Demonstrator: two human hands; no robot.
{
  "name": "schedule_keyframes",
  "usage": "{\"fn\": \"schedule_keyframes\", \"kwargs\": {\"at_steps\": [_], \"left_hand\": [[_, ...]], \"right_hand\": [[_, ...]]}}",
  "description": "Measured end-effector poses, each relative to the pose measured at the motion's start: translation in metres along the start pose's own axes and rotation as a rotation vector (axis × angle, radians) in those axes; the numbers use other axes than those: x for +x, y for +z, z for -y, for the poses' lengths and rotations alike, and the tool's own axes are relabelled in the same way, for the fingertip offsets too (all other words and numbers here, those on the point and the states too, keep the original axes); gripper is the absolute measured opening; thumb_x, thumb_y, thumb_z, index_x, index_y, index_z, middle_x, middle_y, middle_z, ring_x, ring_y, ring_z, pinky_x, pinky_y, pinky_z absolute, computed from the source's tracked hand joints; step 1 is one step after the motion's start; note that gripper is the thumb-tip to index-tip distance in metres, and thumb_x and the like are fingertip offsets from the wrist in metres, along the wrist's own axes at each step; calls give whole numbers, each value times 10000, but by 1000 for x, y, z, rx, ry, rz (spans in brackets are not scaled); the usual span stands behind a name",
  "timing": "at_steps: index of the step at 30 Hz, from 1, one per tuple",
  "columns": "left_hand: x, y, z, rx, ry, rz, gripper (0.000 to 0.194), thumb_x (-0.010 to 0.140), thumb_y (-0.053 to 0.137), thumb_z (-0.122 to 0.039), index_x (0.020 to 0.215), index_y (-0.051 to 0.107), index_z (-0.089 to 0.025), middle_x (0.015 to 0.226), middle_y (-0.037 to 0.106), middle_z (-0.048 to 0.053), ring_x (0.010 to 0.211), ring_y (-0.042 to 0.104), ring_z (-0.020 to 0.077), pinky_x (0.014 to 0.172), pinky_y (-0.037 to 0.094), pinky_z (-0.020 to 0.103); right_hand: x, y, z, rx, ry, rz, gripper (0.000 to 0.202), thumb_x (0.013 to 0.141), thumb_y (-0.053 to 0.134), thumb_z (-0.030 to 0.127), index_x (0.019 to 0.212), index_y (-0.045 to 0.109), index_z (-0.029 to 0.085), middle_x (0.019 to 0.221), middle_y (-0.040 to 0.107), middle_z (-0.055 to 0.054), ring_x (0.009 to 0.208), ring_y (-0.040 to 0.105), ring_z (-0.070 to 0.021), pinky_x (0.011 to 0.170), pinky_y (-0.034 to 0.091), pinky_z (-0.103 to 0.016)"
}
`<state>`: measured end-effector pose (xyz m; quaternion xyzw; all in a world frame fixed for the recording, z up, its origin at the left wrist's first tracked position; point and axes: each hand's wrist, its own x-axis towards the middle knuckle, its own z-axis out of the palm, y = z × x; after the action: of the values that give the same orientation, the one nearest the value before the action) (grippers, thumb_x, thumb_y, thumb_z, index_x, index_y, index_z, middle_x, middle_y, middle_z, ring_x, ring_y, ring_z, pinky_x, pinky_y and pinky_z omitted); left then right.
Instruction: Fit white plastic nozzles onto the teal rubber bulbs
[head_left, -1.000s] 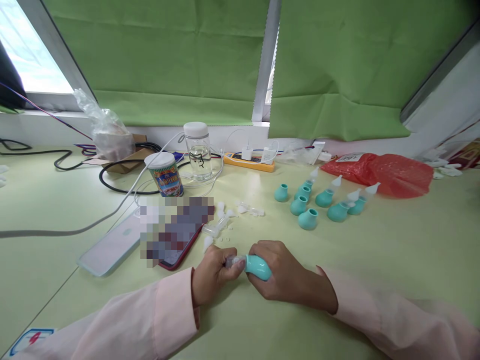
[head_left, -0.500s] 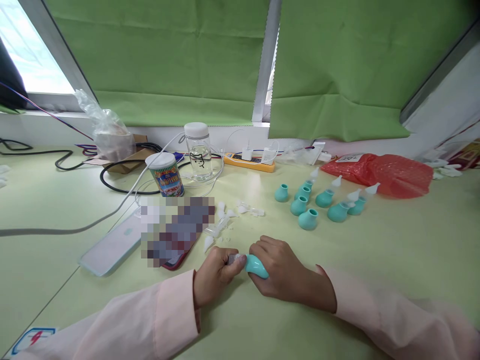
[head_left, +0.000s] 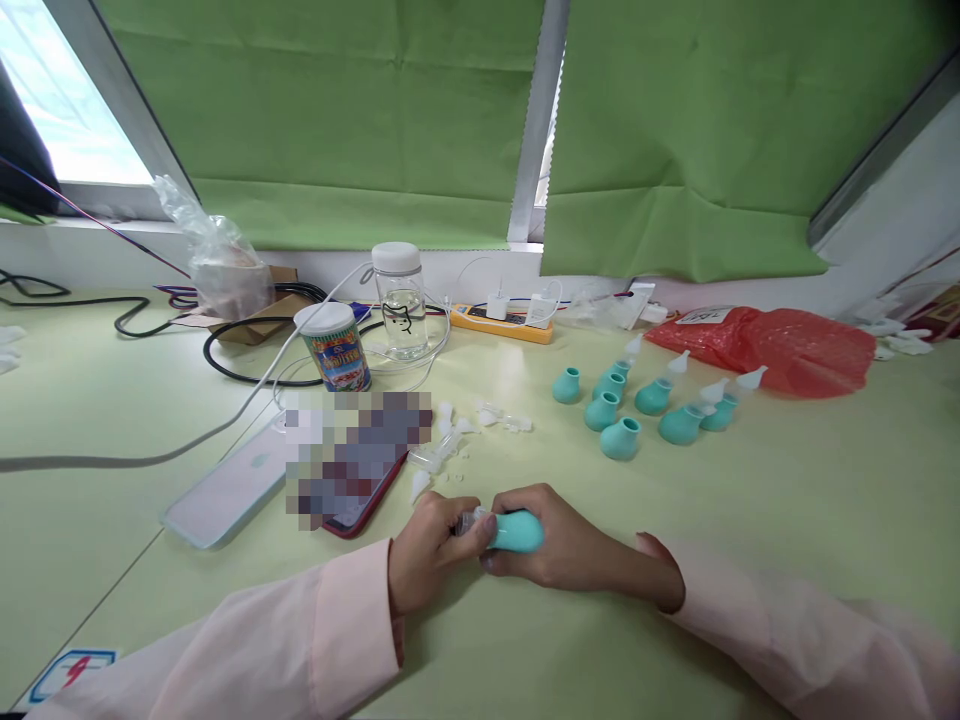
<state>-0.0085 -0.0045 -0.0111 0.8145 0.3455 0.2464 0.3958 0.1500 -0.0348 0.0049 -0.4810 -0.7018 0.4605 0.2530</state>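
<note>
My left hand (head_left: pixel 439 540) is closed around a clear plastic tube piece (head_left: pixel 466 522) at the neck of a teal rubber bulb (head_left: pixel 519 532). Around the bulb's neck and side, my right hand (head_left: pixel 551 540) has its fingers wrapped. Both hands meet just above the table, near the front. Beyond them lie loose clear tubes (head_left: pixel 436 455) and white cone tips (head_left: pixel 421 486). Several teal bulbs stand to the right, some bare like the front one (head_left: pixel 619 439), others fitted with a clear tube and white tip, such as the bulb (head_left: pixel 681 425) at the right.
Left of the tubes lie a red-edged phone (head_left: pixel 367 515), partly pixelated, and a pale phone case (head_left: pixel 225 485). Behind stand a printed can (head_left: pixel 337 350) and a water bottle (head_left: pixel 403 310), with cables around. A yellow power strip (head_left: pixel 499 325) and red plastic bag (head_left: pixel 795 350) lie at the back.
My right hand has shifted its grip from wrapping over the bulb's body to its neck end, exposing more of the bulb. My left hand stays on the clear tube.
</note>
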Motion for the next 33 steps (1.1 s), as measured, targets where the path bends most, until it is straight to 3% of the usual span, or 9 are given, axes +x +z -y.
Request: {"fn": "schedule_keyframes", "kwargs": {"at_steps": [4,8,13,17,21,24,26,30,33], "left_hand": [[1,-21,-9,82,125,-153,378,840,213,-358,565,393,-172,441,348,-45,410,314,81,429,265,209],[5,-44,-16,646,104,-280,184,769,385,-256,729,535,-157,543,528,-8,470,462,118,484,310,231],[11,-52,-16,1053,-9,-72,200,737,418,-272,745,578,-153,667,626,70,637,594,241,489,342,267],[12,-48,-14,1131,-135,30,202,733,446,-296,752,571,-139,645,641,109,583,606,259,464,348,268],[12,-42,-11,1157,-121,66,144,753,415,-150,773,558,-138,639,640,100,577,611,257,452,355,274],[10,-38,-10,1113,-45,18,158,752,408,-90,748,556,-145,647,640,84,608,607,235,492,386,281],[7,-36,-11,983,12,-86,115,753,447,-128,755,558,-157,668,644,63,619,598,204,525,410,272],[2,-34,-15,456,157,-293,78,695,580,-210,759,575,-166,671,628,10,596,558,128,578,448,233],[1,-31,-18,98,133,-281,120,695,602,-214,792,619,-146,702,631,27,628,555,124,612,475,235]], "right_hand": [[5,-5,-7,-60,-115,-142,179,684,585,280,609,481,155,563,409,46,541,381,-83,501,319,-199],[9,-10,-16,-79,-158,-279,119,741,518,254,685,519,149,629,480,21,586,423,-99,554,349,-217],[11,-11,-22,10,-148,-306,50,737,485,198,705,489,159,635,469,23,584,419,-97,542,351,-211],[12,-9,-24,-19,-164,-300,71,703,490,170,644,451,163,588,429,32,552,379,-90,513,328,-207],[11,-10,-24,-58,-179,-304,98,718,480,202,639,438,162,589,425,28,549,374,-91,513,323,-209],[9,-14,-21,-143,-241,-277,121,745,467,254,669,429,168,596,413,31,545,361,-91,514,316,-210],[7,-18,-19,-224,-297,-247,93,749,460,263,747,428,176,630,428,30,550,363,-95,520,317,-213],[6,-28,-16,-432,-349,-211,144,738,472,240,859,414,188,696,489,15,564,408,-107,546,345,-226],[6,-33,-17,-534,-450,-202,129,738,489,245,848,452,188,707,528,0,588,460,-115,571,370,-231]]}}
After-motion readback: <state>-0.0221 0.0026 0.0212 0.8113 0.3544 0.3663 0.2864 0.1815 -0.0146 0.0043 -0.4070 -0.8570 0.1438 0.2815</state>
